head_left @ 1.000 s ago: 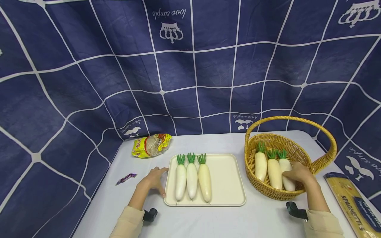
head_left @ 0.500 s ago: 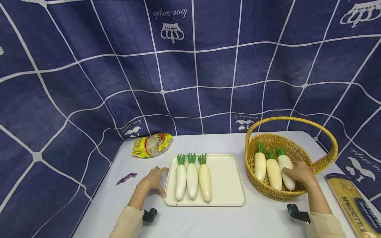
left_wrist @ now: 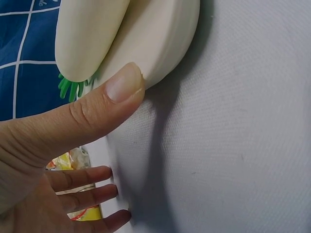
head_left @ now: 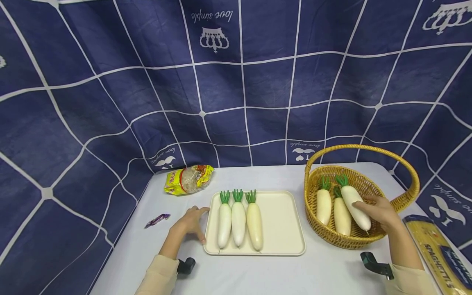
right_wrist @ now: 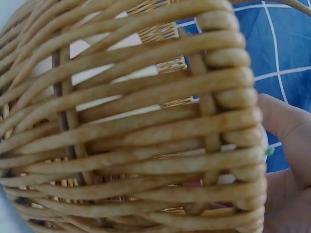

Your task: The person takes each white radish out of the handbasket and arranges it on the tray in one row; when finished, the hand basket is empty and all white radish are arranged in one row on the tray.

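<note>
Blue gridded cloth (head_left: 265, 82) backed a white-topped bench (head_left: 258, 179) where three white radishes (head_left: 239, 221) lay side by side on a cream tray (head_left: 282, 221). At right, a person's right-hand grip (head_left: 380, 211) pinched a tilted radish (head_left: 359, 216) within the wicker basket (head_left: 333, 237), beside two others (head_left: 324, 206). The left-hand grip (head_left: 192, 223) was spread, thumb at the tray's edge. With three radishes in either place, work looked roughly half done.
</note>
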Action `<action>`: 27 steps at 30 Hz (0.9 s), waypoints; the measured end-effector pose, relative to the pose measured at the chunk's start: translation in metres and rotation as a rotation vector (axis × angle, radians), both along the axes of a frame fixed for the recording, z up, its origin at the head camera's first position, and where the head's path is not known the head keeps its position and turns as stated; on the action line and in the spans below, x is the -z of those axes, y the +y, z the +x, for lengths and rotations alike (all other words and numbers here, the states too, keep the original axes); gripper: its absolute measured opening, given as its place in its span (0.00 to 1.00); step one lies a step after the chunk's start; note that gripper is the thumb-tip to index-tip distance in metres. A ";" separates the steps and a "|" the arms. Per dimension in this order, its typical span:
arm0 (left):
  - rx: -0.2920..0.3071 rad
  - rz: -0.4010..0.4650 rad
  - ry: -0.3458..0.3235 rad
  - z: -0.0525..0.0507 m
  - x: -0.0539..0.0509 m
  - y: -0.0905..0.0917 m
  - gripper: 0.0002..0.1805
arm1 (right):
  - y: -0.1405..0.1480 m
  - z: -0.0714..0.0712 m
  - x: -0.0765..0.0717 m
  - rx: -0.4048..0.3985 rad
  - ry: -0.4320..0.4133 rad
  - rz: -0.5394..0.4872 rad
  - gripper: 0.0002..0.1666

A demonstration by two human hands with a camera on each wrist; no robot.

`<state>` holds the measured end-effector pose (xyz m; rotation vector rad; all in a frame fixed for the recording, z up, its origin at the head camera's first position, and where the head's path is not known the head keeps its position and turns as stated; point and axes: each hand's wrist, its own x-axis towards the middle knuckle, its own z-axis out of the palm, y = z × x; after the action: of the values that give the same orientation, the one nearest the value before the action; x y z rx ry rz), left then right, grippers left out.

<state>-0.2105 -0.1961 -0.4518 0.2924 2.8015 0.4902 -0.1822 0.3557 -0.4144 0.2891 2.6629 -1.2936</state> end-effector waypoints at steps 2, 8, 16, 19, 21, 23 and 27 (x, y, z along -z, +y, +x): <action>-0.001 0.000 0.000 0.000 0.000 0.000 0.59 | 0.001 0.001 0.000 0.008 -0.022 -0.038 0.50; 0.000 0.001 0.001 0.000 0.000 0.000 0.59 | -0.001 0.005 0.004 -0.019 -0.071 -0.265 0.49; -0.008 -0.007 -0.011 0.000 0.000 0.000 0.58 | -0.008 0.010 0.009 -0.071 -0.003 -0.530 0.38; -0.011 -0.005 -0.013 0.000 0.000 0.000 0.59 | -0.011 0.011 0.009 -0.099 0.039 -0.634 0.17; -0.011 -0.001 -0.012 0.000 0.000 0.000 0.59 | -0.014 0.012 0.009 -0.128 0.064 -0.703 0.11; -0.011 0.002 -0.010 0.000 0.000 0.000 0.59 | -0.019 0.014 0.008 -0.157 0.083 -0.741 0.14; -0.009 0.004 -0.009 0.000 0.000 0.000 0.58 | -0.029 0.016 0.005 -0.189 0.089 -0.772 0.14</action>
<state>-0.2103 -0.1963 -0.4515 0.2776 2.7947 0.4979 -0.1665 0.3265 -0.4198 -0.1261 1.9687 -2.1429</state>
